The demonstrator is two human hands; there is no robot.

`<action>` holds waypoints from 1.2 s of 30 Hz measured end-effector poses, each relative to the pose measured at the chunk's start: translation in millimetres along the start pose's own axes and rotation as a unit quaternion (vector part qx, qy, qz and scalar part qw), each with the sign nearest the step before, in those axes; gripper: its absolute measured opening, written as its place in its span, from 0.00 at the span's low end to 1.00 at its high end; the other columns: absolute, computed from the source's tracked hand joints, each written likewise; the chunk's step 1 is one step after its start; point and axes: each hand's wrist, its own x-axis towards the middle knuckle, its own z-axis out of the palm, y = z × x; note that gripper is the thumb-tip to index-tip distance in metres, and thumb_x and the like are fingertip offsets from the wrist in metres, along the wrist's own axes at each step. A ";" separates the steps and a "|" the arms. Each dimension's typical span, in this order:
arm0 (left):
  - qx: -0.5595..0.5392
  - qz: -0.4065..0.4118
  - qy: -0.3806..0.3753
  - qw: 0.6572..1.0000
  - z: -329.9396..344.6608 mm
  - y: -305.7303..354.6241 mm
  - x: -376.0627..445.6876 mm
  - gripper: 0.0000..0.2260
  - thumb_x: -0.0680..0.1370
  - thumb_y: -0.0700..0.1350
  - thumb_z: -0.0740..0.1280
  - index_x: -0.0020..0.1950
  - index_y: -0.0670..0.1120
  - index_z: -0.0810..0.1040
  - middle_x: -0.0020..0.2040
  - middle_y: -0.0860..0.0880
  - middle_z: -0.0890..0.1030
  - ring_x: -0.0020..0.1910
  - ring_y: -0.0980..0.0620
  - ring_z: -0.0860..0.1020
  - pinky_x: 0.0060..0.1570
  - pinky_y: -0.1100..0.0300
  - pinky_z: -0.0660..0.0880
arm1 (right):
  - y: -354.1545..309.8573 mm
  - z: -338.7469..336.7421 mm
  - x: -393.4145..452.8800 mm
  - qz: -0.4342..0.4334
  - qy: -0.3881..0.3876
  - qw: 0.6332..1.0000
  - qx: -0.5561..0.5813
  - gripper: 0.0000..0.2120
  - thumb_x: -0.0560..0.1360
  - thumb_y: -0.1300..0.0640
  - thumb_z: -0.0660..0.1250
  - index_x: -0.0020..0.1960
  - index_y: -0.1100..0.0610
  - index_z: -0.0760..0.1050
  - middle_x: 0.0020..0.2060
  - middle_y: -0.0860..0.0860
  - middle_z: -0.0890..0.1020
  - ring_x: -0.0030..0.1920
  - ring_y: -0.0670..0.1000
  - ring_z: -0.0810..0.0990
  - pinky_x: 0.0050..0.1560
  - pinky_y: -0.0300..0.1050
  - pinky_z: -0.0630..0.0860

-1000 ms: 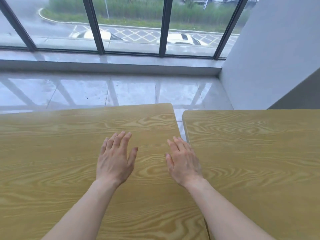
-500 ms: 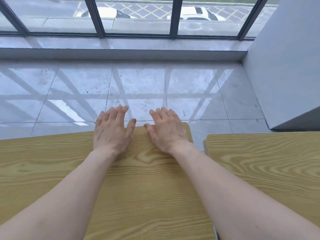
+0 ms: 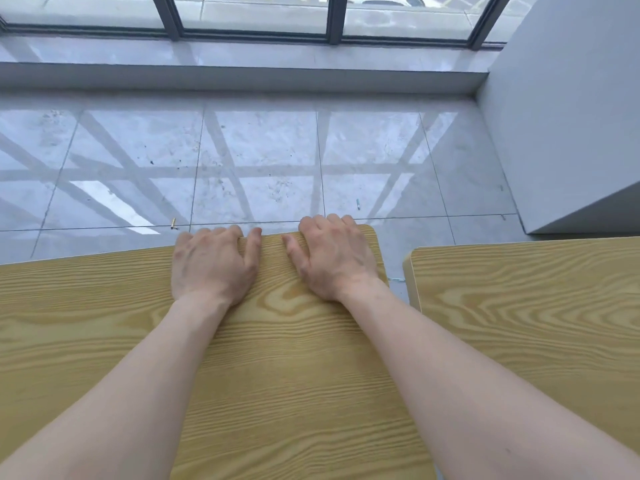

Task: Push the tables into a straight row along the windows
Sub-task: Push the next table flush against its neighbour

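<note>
A wood-grain table (image 3: 86, 306) fills the lower left and middle of the head view. My left hand (image 3: 213, 265) and my right hand (image 3: 334, 258) lie side by side on its far edge, fingers curled over the rim and gripping it. A second wood-grain table (image 3: 519, 306) stands to the right, with a narrow gap between the two. Its far edge sits slightly nearer to me than the far edge of the left table. The windows (image 3: 256, 12) run along the top.
Glossy grey floor tiles (image 3: 259, 161) stretch between the tables and a low ledge (image 3: 242, 77) under the windows. A grey wall or column (image 3: 571, 116) rises at the right. Small bits of litter (image 3: 173, 223) lie on the floor near the table edge.
My hands slid forward from the middle of the tabletop to its far edge and curled over it. The view tilted down toward the floor, and the gap to the right table widened.
</note>
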 end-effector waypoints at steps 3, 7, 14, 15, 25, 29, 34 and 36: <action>-0.006 0.013 0.005 1.000 4.1 10.6 -7.6 0.25 0.83 0.61 0.49 0.41 0.47 0.76 0.44 0.44 0.84 0.50 0.41 0.78 0.55 0.46 0.64 | 11.4 -0.1 -12.2 0.004 0.002 1.000 0.001 0.22 0.82 0.40 0.51 0.52 0.55 0.75 0.48 0.52 0.81 0.51 0.56 0.76 0.60 0.52 0.66; 0.005 0.045 0.000 0.999 11.9 31.9 -12.5 0.26 0.83 0.61 0.49 0.43 0.47 0.79 0.44 0.45 0.84 0.50 0.42 0.78 0.57 0.46 0.65 | 32.1 -0.2 -29.9 0.028 0.011 1.000 -0.007 0.22 0.81 0.40 0.49 0.51 0.54 0.75 0.46 0.51 0.81 0.49 0.56 0.76 0.58 0.52 0.67; 0.011 0.056 0.009 0.998 14.0 34.4 -12.1 0.26 0.83 0.62 0.48 0.42 0.48 0.78 0.44 0.46 0.84 0.50 0.43 0.78 0.56 0.47 0.65 | 31.7 0.4 -32.1 0.044 0.020 0.999 -0.013 0.24 0.80 0.40 0.48 0.51 0.55 0.75 0.46 0.52 0.82 0.49 0.56 0.77 0.58 0.54 0.68; 0.007 0.057 0.012 0.998 13.1 35.3 -12.3 0.26 0.83 0.62 0.49 0.42 0.48 0.77 0.44 0.46 0.84 0.50 0.43 0.78 0.56 0.47 0.65 | 31.6 0.4 -32.2 0.045 0.021 0.999 -0.014 0.23 0.80 0.40 0.49 0.51 0.55 0.75 0.46 0.52 0.82 0.49 0.56 0.76 0.58 0.53 0.68; 0.017 0.049 -0.013 0.999 10.6 34.4 -23.3 0.27 0.82 0.62 0.47 0.45 0.47 0.80 0.45 0.46 0.84 0.50 0.43 0.78 0.58 0.47 0.65 | 26.9 2.7 -44.9 0.058 0.015 0.998 -0.016 0.23 0.80 0.40 0.48 0.52 0.55 0.75 0.46 0.51 0.81 0.48 0.56 0.76 0.57 0.53 0.68; 0.020 0.042 -0.016 0.999 9.0 34.4 -22.2 0.27 0.82 0.63 0.47 0.45 0.48 0.79 0.46 0.46 0.84 0.51 0.43 0.78 0.58 0.47 0.65 | 27.3 1.2 -41.4 0.058 0.008 0.998 -0.020 0.24 0.80 0.40 0.48 0.52 0.55 0.75 0.46 0.51 0.82 0.48 0.56 0.76 0.57 0.53 0.68; 0.018 0.042 -0.008 0.999 11.9 33.3 -24.6 0.25 0.83 0.61 0.48 0.49 0.48 0.79 0.48 0.46 0.83 0.53 0.43 0.76 0.58 0.48 0.65 | 26.3 1.3 -44.0 0.053 0.010 0.998 -0.030 0.24 0.80 0.40 0.48 0.54 0.55 0.76 0.47 0.52 0.82 0.49 0.57 0.77 0.57 0.53 0.68; 0.012 0.054 0.001 0.998 13.2 32.6 -24.9 0.23 0.83 0.60 0.49 0.56 0.48 0.79 0.55 0.46 0.82 0.59 0.42 0.74 0.62 0.47 0.64 | 27.4 -0.1 -45.3 0.049 0.008 0.998 -0.034 0.24 0.81 0.40 0.48 0.56 0.55 0.76 0.49 0.52 0.82 0.50 0.57 0.77 0.58 0.54 0.68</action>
